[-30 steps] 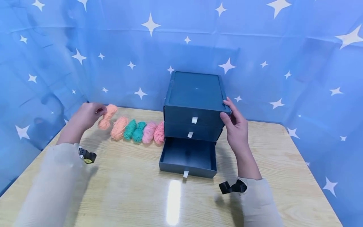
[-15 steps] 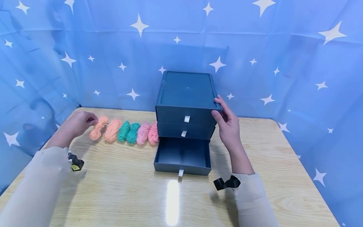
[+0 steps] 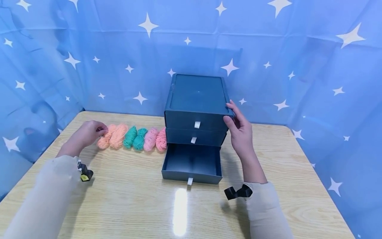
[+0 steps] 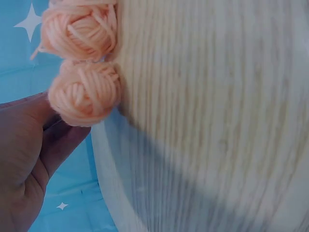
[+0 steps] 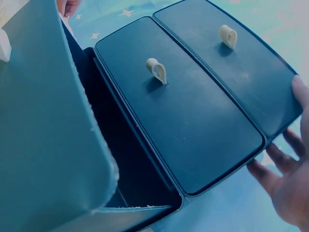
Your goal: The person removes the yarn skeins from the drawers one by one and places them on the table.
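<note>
My left hand (image 3: pixel 87 134) is at the left end of a row of yarn skeins on the table. Its fingers pinch the last peach yarn skein (image 3: pixel 103 142), which lies against a second peach skein (image 3: pixel 118 136). The left wrist view shows the fingers behind the pinched peach skein (image 4: pixel 86 94), so their tips are hidden. My right hand (image 3: pixel 241 135) holds the upper right front corner of a dark blue drawer box (image 3: pixel 197 94). In the right wrist view its thumb lies on the front and its fingers run along the side. The bottom drawer (image 3: pixel 192 166) is pulled out, with nothing in it.
Two green skeins (image 3: pixel 135 138) and two pink skeins (image 3: pixel 156 139) continue the row to the box's left side. White tabs mark the drawers, the top tab (image 3: pixel 197 124) among them. A blue star-patterned cloth (image 3: pixel 119 49) hangs behind the wooden table (image 3: pixel 128 196).
My left hand has lowered the peach skein to the table and slid it right against its neighbour. My right hand stays on the box. The head view has shifted slightly.
</note>
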{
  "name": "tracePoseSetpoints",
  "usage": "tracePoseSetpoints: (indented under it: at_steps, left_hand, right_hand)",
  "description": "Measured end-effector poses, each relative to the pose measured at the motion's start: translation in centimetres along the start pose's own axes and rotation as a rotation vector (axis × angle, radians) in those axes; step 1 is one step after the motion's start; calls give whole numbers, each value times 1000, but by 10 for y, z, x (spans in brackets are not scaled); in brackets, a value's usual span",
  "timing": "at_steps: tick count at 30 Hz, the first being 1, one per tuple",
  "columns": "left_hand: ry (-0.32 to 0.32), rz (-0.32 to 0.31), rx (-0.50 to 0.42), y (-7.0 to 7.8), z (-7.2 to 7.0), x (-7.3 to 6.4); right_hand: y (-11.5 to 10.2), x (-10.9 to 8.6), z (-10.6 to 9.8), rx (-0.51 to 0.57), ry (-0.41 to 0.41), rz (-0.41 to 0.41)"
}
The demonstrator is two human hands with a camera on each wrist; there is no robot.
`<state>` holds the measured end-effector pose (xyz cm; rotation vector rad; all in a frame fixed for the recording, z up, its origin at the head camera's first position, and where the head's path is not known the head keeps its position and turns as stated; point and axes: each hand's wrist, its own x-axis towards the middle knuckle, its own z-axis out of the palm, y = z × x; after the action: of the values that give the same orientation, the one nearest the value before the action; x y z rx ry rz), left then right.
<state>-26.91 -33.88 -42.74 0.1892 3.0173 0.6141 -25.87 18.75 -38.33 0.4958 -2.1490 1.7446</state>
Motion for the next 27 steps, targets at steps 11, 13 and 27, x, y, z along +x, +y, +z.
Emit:
tracePoseSetpoints:
  at_steps: [11,13,27]
  left_hand:
    - [56,-40,-22,1,-1,-10]
    - [90,-40,-12,7,-4,-17]
    - [264,162,57,150,-3,-70]
  right_hand:
    - [0,0,1,29,5,-18]
    - [0,0,1,31,-1,-19]
    - [1,0,0,19,-4,-16]
